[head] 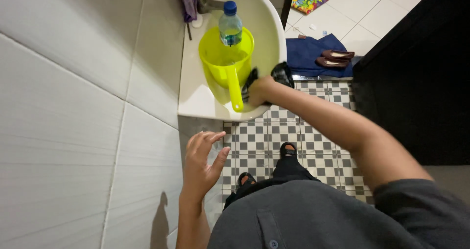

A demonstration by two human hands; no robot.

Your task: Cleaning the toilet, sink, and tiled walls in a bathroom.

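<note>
My right hand (259, 90) reaches over the front rim of a white washbasin (196, 95) and grips a dark cloth (283, 74) that bunches out on both sides of the fist. Beside it, inside the basin, stands a yellow-green plastic jug (226, 58) with its handle pointing toward me. A clear water bottle with a blue cap (230, 24) stands upright in the jug. My left hand (201, 166) hangs below the basin near the tiled wall, fingers spread, holding nothing.
A tap (208, 4) and a purple cloth (188, 2) sit at the basin's far end. White wall tiles fill the left. The checkered floor (313, 146) leads to a blue mat (313, 53) with brown shoes (335, 58); a dark door (416, 73) stands right.
</note>
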